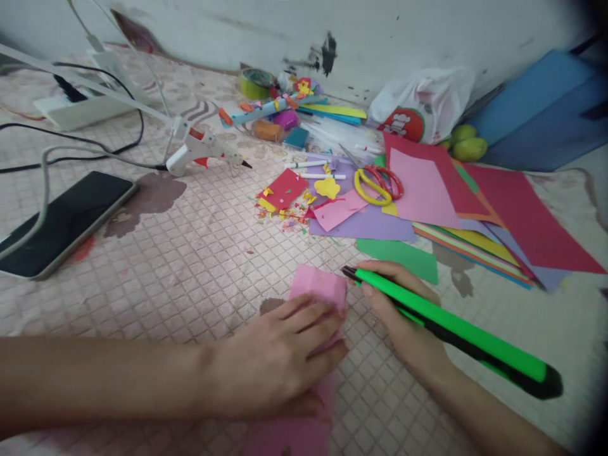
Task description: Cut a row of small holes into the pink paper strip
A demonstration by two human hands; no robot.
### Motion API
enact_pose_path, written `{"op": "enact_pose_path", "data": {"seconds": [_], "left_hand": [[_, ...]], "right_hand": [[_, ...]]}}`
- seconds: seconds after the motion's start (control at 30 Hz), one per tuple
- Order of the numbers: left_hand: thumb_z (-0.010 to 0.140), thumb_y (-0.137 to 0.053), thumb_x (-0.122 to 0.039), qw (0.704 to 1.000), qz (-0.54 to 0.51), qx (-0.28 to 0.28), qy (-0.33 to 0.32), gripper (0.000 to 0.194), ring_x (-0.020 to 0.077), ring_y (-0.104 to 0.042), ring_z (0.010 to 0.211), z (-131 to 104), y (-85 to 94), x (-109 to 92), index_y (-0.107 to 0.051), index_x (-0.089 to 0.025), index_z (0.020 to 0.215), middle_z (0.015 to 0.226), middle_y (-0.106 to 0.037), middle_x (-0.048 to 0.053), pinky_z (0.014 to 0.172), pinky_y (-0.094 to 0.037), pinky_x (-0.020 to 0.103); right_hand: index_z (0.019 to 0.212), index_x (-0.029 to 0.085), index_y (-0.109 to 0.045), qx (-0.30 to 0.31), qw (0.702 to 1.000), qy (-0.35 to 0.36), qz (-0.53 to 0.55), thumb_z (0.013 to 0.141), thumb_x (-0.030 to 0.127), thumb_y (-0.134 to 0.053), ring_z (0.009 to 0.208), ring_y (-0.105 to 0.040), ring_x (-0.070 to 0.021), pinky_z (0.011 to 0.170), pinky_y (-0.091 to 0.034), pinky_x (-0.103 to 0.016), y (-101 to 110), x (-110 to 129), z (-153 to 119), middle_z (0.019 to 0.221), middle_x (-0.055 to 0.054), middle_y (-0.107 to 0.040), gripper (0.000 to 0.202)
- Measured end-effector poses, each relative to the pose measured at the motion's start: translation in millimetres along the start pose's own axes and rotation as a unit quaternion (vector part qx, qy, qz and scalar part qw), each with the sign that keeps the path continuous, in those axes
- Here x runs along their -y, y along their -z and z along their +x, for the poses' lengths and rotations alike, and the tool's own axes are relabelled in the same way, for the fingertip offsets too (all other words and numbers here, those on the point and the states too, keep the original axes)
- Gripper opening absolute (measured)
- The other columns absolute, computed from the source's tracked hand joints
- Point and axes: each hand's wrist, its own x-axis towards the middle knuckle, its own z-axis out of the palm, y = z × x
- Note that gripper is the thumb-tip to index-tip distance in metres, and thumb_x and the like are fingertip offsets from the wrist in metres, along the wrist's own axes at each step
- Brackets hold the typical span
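My left hand (280, 354) lies palm down across a pink piece of folded paper (320, 284), its fingers slightly apart and pressing on it. More pink paper (294, 437) stretches from under that hand to the bottom edge. A green and black utility knife (456, 320) is in my right hand (413, 323). Its dark tip points left, close to the far right corner of the pink piece. Whether the blade is out, I cannot tell. Part of the pink paper is hidden under my left hand.
Scissors (377, 183) lie on coloured paper sheets (422, 187), with paper scraps (285, 215) beside them. A glue gun (204, 152), a phone (66, 221) and a power strip (88, 107) with cables are on the left. A plastic bag (422, 101) and blue box (541, 114) stand behind.
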Motion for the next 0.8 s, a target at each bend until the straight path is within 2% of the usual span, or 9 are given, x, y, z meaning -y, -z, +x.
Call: {"op": "enact_pose_path", "data": {"seconds": [0.07,0.17,0.27,0.4,0.47,0.5,0.63,0.73,0.8], "left_hand": [[0.098,-0.047,-0.043,1.0,-0.018,0.003,-0.021,0.044,0.0276,-0.047,0.131,-0.2,4.6,2.2,-0.057,-0.011,0.128,0.14,-0.053,0.012,0.112,-0.035,0.044],[0.101,-0.041,-0.027,0.994,-0.022,0.046,-0.093,0.034,0.0203,-0.042,0.136,-3.9,12.3,11.2,-0.058,-0.014,0.127,0.142,-0.052,0.006,0.117,-0.029,0.039],[0.099,-0.043,-0.025,0.988,-0.02,0.08,-0.128,0.034,0.0183,-0.041,0.137,-8.2,15.7,17.3,-0.058,-0.017,0.129,0.144,-0.05,0.003,0.118,-0.031,0.039],[0.099,-0.044,-0.035,0.993,0.0,0.069,-0.098,0.038,0.0226,-0.039,0.138,-8.2,9.7,11.0,-0.055,-0.02,0.133,0.148,-0.046,0.001,0.116,-0.032,0.043],[0.098,-0.046,-0.042,0.995,0.016,0.059,-0.077,0.043,0.025,-0.04,0.137,-4.6,3.7,1.9,-0.055,-0.019,0.133,0.148,-0.045,0.004,0.114,-0.032,0.044],[0.097,-0.047,-0.045,0.996,0.028,0.066,-0.06,0.045,0.0259,-0.041,0.136,-2.1,0.4,-3.4,-0.054,-0.02,0.134,0.148,-0.045,0.005,0.113,-0.033,0.045],[0.097,-0.044,-0.051,0.996,0.068,0.064,0.008,0.054,0.0285,-0.047,0.128,8.2,-9.6,-19.8,-0.05,-0.015,0.137,0.146,-0.046,0.012,0.106,-0.038,0.045],[0.1,-0.036,-0.051,0.998,0.062,0.018,-0.004,0.057,0.0281,-0.05,0.126,10.2,-9.3,-16.4,-0.053,-0.009,0.133,0.141,-0.051,0.015,0.106,-0.038,0.042],[0.101,-0.038,-0.043,0.998,0.048,-0.02,-0.022,0.047,0.0273,-0.049,0.127,7.6,-5.7,-7.2,-0.058,-0.009,0.126,0.135,-0.057,0.012,0.111,-0.033,0.042]], "right_hand": [[0.101,0.024,-0.067,-0.004,1.0,0.015,-0.004,0.084,0.017,-0.06,0.092,-0.067,-0.0161,0.079,-0.055,-0.028,-0.6,0.0,-0.9,0.098,-0.002,-0.072,0.019],[0.103,0.024,-0.067,0.014,1.0,0.011,0.007,0.085,0.018,-0.06,0.093,-0.067,-0.0172,0.08,-0.055,-0.03,-2.2,-1.8,-3.4,0.102,-0.002,-0.072,0.021],[0.105,0.025,-0.067,0.054,0.998,-0.006,0.032,0.085,0.018,-0.06,0.095,-0.067,-0.0187,0.08,-0.056,-0.032,-5.1,-4.1,-4.9,0.102,-0.002,-0.071,0.022],[0.108,0.027,-0.067,0.092,0.994,-0.014,0.057,0.086,0.02,-0.059,0.099,-0.066,-0.0203,0.082,-0.056,-0.034,-10.6,-1.9,-0.3,0.106,-0.003,-0.071,0.024],[0.106,0.027,-0.067,0.092,0.994,-0.002,0.059,0.087,0.019,-0.058,0.098,-0.067,-0.0198,0.082,-0.056,-0.034,-12.6,2.3,5.2,0.105,-0.003,-0.071,0.022],[0.103,0.026,-0.067,0.07,0.996,0.005,0.057,0.087,0.018,-0.057,0.095,-0.067,-0.0189,0.082,-0.056,-0.033,-13.0,4.8,8.2,0.102,-0.002,-0.072,0.02],[0.102,0.027,-0.067,0.048,0.998,0.015,0.045,0.086,0.018,-0.059,0.092,-0.067,-0.017,0.083,-0.055,-0.03,-12.0,10.5,18.1,0.1,-0.001,-0.072,0.02],[0.1,0.027,-0.067,0.085,0.994,0.009,0.061,0.086,0.019,-0.059,0.083,-0.068,-0.0157,0.073,-0.055,-0.028,-11.3,8.3,19.9,0.095,0.0,-0.072,0.017],[0.1,0.026,-0.066,0.121,0.989,0.018,0.083,0.086,0.017,-0.058,0.08,-0.067,-0.015,0.069,-0.055,-0.027,-12.3,5.0,18.6,0.093,0.0,-0.071,0.018]]}}
